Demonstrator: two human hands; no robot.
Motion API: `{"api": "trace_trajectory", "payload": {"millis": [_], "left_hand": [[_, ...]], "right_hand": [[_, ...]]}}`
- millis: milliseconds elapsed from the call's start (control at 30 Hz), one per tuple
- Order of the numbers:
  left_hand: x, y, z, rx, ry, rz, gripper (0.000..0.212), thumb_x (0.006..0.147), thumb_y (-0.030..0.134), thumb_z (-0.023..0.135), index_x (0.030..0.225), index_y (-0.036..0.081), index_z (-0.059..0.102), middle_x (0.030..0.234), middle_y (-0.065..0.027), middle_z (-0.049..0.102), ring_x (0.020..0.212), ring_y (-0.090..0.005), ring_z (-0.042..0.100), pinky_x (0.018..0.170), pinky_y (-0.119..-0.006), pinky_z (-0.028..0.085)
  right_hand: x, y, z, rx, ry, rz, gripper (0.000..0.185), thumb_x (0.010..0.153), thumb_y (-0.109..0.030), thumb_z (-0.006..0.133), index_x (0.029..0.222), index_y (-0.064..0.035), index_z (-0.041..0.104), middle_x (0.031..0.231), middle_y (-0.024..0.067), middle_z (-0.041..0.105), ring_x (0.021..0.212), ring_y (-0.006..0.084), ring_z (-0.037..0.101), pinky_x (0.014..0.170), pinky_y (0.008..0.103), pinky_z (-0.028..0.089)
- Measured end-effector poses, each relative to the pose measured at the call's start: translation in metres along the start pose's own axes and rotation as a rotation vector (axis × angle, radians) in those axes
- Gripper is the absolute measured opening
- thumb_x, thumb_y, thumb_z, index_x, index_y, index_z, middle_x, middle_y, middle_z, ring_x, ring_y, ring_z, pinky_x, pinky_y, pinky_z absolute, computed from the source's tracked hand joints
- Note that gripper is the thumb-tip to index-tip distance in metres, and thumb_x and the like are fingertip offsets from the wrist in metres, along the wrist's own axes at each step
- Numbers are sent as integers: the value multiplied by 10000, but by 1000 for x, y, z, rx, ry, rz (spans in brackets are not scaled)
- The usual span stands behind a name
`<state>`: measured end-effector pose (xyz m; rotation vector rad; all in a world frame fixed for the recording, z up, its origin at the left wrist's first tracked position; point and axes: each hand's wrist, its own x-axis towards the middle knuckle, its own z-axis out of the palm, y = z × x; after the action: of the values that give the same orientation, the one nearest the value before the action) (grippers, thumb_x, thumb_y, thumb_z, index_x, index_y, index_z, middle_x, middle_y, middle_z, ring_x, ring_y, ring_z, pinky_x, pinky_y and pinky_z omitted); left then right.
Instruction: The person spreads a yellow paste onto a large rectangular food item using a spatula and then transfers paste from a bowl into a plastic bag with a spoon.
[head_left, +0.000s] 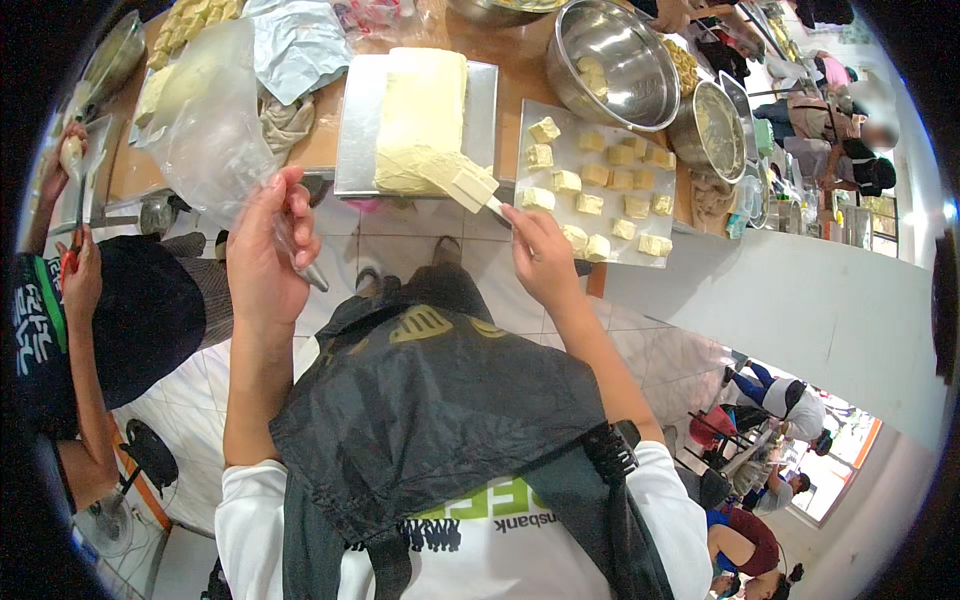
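A rectangular cake covered in pale yellow cream (424, 105) lies on a metal tray (360, 112) at the table's front edge. My right hand (544, 251) grips the handle of a flat spatula (472, 187), whose cream-coated blade is at the cake's near right corner. My left hand (270, 247) is closed around a clear plastic piping bag (214, 150) with a metal tip (315, 277) pointing down toward me. Right of the cake, a flat tray (592, 247) holds several small cake cubes (589, 204), some coated in cream.
A large steel bowl (622, 67) with some cream stands behind the cubes, and a smaller bowl (712, 131) beside it. A cloth (285, 124) and a crumpled plastic bag (296, 45) lie left of the cake. A co-worker's arms (82, 277) are at the far left.
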<state>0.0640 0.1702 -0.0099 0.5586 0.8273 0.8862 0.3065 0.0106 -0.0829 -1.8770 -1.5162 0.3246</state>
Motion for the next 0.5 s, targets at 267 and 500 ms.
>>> {"api": "trace_trajectory", "payload": {"millis": [267,500], "left_hand": [[0,-4,1,30,-23,-6,233,876,213,442,1006,30,502,725,6,456,530,-45,399,387,-163,311],[2,-8,3,26,-35,-13,235,877,216,440,1002,27,501,731,0,458,531,-48,402,384,-163,316]], "right_hand": [[-15,13,-11,-12,-64,71,388,682,61,527,1055,-43,553,816,131,521,733,265,528,657,323,440],[-23,9,-20,24,-27,101,383,684,63,514,1049,-46,554,840,133,532,766,265,536,669,324,445]]}}
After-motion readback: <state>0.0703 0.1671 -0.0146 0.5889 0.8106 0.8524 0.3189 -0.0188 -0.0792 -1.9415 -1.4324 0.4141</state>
